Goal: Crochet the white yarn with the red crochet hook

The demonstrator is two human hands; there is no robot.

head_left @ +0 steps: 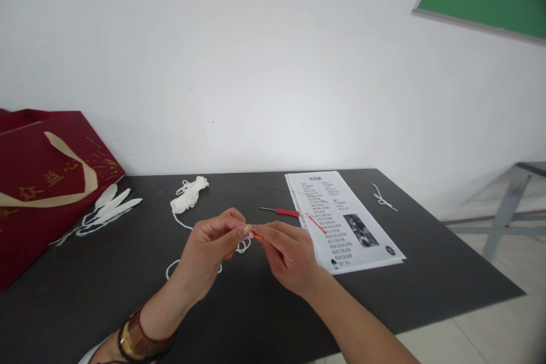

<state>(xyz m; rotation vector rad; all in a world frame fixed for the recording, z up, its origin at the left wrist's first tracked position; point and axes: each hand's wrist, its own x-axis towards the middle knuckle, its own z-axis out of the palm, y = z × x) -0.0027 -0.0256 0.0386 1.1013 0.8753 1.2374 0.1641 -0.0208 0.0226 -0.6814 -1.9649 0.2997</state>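
Pinching at center frame: left hand (216,247) closed in a narrow grip, apparently on white yarn (243,246); right hand (290,251) closed on a small orange piece (256,235). Fingertips nearly meet, exact contact too small to tell. Yarn loops hang around and below the left hand, lower center; skein (190,194) on the tabletop (443,273), left of center. Red-handled hook (287,212) lies just beyond the right hand, its handle end by the printed sheet (354,247), right of center. Risks, my guess: slack loops could tangle or catch on the left wrist's bracelet (140,338); a loosened pinch could drop the tiny piece; a right-hand swing could knock the hook or drag the sheet.
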